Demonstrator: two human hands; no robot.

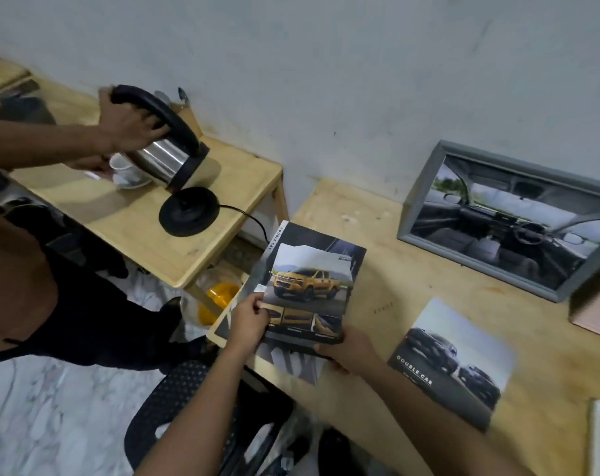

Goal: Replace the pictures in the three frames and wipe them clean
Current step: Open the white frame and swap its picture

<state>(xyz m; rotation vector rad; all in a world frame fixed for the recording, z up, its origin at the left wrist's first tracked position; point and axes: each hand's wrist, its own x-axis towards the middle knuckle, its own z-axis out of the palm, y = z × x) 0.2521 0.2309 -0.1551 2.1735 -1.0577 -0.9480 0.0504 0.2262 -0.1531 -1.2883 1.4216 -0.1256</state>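
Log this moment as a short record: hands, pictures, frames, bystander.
left hand: pinches the lower left corner of the yellow-truck page
right hand: grips the bottom edge of the brochure stack
grey frame: on the desk by the wall, car-interior picture inside
loose page: flat on the desk, right of both hands
bystander: another person's hand tilts a kettle toward a cup on the side table

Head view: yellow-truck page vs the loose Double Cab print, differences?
The yellow-truck page is held by the left hand and right hand; the Double Cab print lies flat on the table. The page shows a yellow pickup; the print shows dark ones. Both are unframed car pictures.
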